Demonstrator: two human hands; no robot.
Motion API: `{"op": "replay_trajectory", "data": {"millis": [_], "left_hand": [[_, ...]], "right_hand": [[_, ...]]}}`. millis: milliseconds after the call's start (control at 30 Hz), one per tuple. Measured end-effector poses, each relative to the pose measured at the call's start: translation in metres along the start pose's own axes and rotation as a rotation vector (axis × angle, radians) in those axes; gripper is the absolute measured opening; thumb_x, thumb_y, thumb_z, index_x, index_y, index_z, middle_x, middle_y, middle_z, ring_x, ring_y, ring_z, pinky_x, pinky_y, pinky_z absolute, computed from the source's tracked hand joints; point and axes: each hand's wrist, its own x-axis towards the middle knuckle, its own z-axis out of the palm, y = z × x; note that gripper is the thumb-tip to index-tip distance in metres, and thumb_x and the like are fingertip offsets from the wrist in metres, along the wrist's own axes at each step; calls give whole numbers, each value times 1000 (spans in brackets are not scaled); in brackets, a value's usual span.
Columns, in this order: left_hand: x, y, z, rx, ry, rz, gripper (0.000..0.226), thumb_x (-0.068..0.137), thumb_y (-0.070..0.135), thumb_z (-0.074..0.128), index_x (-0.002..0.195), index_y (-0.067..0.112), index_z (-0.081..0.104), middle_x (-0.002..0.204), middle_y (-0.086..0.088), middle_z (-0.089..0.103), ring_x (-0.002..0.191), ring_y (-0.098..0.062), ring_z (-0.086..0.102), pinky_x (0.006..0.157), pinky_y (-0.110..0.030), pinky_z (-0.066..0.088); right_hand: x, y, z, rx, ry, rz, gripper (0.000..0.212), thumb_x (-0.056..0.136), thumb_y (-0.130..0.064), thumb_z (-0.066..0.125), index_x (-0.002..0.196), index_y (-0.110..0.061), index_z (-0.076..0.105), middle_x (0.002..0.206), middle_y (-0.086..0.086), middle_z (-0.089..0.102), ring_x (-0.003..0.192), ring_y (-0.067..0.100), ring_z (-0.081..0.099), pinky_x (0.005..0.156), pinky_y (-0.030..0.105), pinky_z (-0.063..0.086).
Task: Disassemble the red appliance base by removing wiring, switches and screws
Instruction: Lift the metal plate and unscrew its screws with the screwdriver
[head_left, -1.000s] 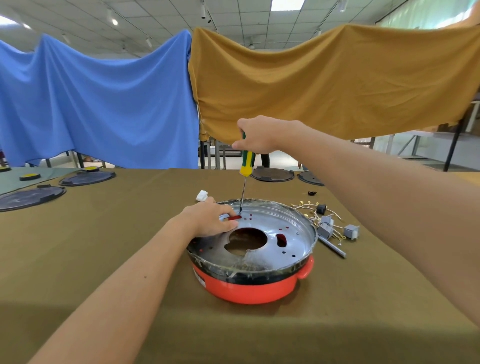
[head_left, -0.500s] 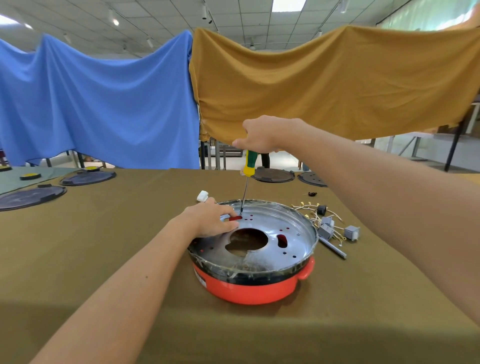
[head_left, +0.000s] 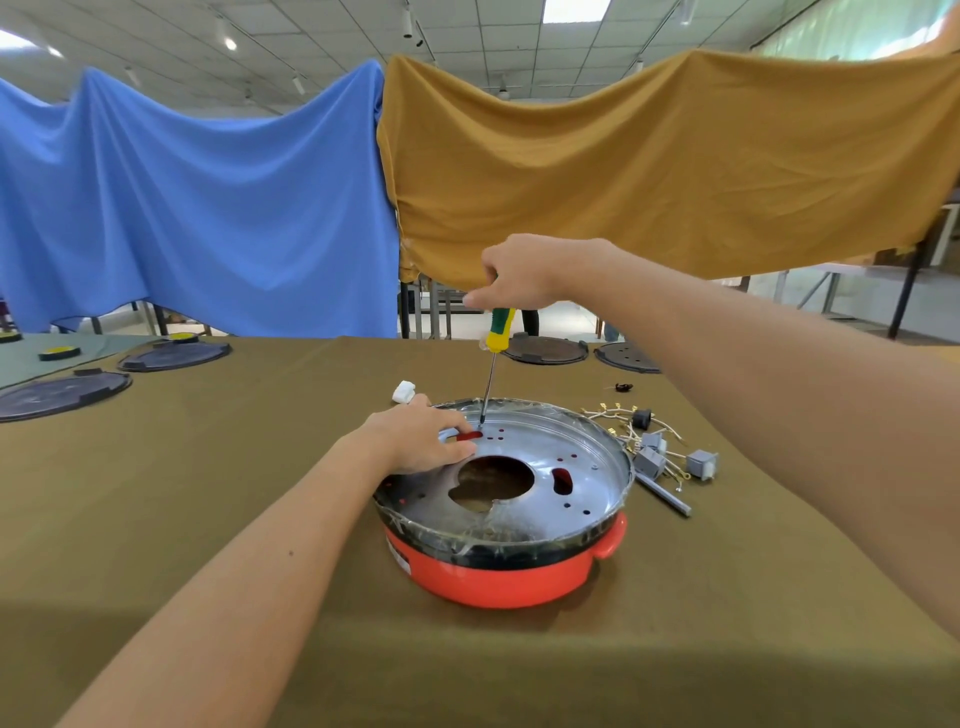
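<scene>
The red appliance base (head_left: 498, 577) sits on the olive table, with a shiny metal plate (head_left: 550, 452) inside it that has a large centre hole and several small holes. My right hand (head_left: 519, 270) grips the top of a green and yellow screwdriver (head_left: 500, 330), held upright with its tip at a hole on the plate's far left. My left hand (head_left: 421, 439) rests on the plate's left rim, its fingers right beside the tip. Removed wires (head_left: 618, 421) and grey switches (head_left: 675, 460) lie on the table to the right of the base.
A small white part (head_left: 403, 391) lies behind my left hand. A grey rod (head_left: 665, 496) lies beside the switches. Dark round covers (head_left: 174, 356) rest at the far left and at the table's far edge (head_left: 545, 349). Blue and ochre cloths hang behind.
My right hand has shifted its hold slightly on the screwdriver's handle; the tip stays at the same hole. My left hand and the base have not moved.
</scene>
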Motion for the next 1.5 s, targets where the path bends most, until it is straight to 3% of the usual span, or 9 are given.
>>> {"op": "replay_trajectory", "data": {"millis": [67, 233, 367, 500, 600, 767, 967, 1167, 1500], "left_hand": [[0, 0, 0, 3, 1, 2, 48, 92, 67, 40, 136, 48, 46, 128, -8, 41, 105, -27, 54, 98, -46, 46], [1, 0, 1, 3, -2, -4, 47, 92, 68, 39, 135, 50, 46, 130, -8, 40, 105, -28, 54, 95, -44, 46], [1, -1, 1, 4, -3, -9, 48, 91, 69, 39, 136, 50, 45, 133, -8, 39, 110, -29, 54, 97, -45, 46], [0, 0, 0, -4, 1, -8, 49, 92, 68, 39, 136, 49, 45, 130, -8, 41, 107, -29, 54, 97, -46, 47], [0, 1, 0, 3, 0, -10, 50, 92, 68, 39, 138, 49, 44, 131, -9, 40, 108, -30, 54, 98, -47, 47], [1, 0, 1, 4, -4, -9, 49, 92, 68, 39, 137, 49, 45, 135, -10, 39, 113, -31, 53, 98, -46, 46], [1, -1, 2, -4, 1, -12, 49, 91, 69, 39, 135, 50, 45, 135, -8, 39, 113, -31, 53, 98, -47, 46], [0, 0, 1, 1, 5, -15, 49, 92, 68, 40, 137, 49, 45, 137, -9, 38, 115, -32, 53, 96, -44, 44], [-1, 3, 0, 4, -5, -18, 48, 92, 67, 39, 136, 49, 45, 136, -9, 39, 115, -31, 53, 99, -47, 45]], "right_hand": [[2, 1, 3, -72, 31, 37, 46, 104, -49, 37, 103, -7, 55, 85, 2, 53, 85, 24, 52, 76, 38, 42], [-1, 3, -1, 249, 46, -98, 10, 98, -17, 57, 107, -14, 54, 89, -6, 50, 72, 9, 47, 60, 24, 35], [-5, 2, -5, 436, 18, -102, 33, 84, 8, 58, 106, -17, 55, 94, -1, 52, 78, 13, 52, 62, 26, 43], [-3, -4, -3, 268, 0, -62, 18, 95, -21, 59, 109, -14, 50, 90, -3, 50, 81, 19, 49, 64, 27, 38], [1, -3, 1, 9, 42, 2, 32, 104, -45, 41, 116, -16, 45, 96, -1, 47, 91, 22, 44, 79, 36, 39], [1, 0, -1, 240, 41, -84, 12, 99, -22, 57, 108, -17, 52, 89, -9, 48, 74, 7, 46, 61, 24, 35], [-2, 0, -5, 395, 8, -67, 33, 84, 3, 62, 111, -15, 57, 87, -7, 45, 73, 9, 46, 57, 22, 37], [6, 0, 5, 54, 83, 17, 35, 99, -50, 49, 104, -16, 42, 82, -3, 47, 68, 10, 41, 70, 34, 39], [1, 3, 0, 458, 18, -38, 40, 86, 3, 63, 122, -13, 53, 100, -3, 49, 85, 14, 54, 73, 30, 51]]}}
